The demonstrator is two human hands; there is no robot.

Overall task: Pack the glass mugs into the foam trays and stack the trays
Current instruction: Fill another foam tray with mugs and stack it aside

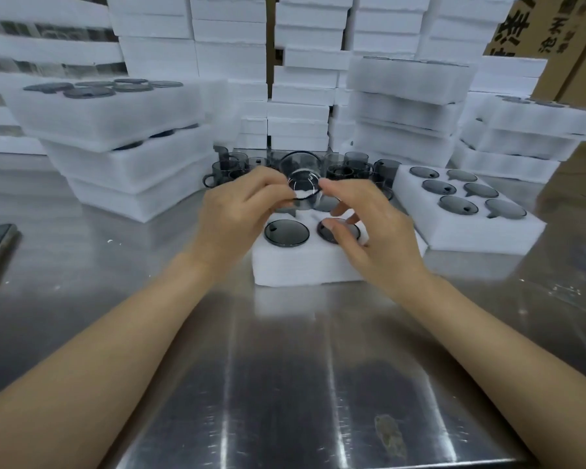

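Shiny metal table (285,367) in the lower half of the frame, with tall piles of white foam (227,45) along the top. In the middle, the left hand (241,211) pinches one edge of a glass mug (301,181), held tipped just above the foam tray (301,265). The right hand (362,231) touches the other edge with one curled finger; I cannot tell if it grips. Glass is hard, smooth and slippery, and it can break, so hold it by the sides and lower it softly.

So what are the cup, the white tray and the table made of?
The mug looks like greyish glass: see-through and shiny. The foam tray is white foam, matte and grainy, probably polystyrene. The table seems to be brushed steel, with streaky reflections.
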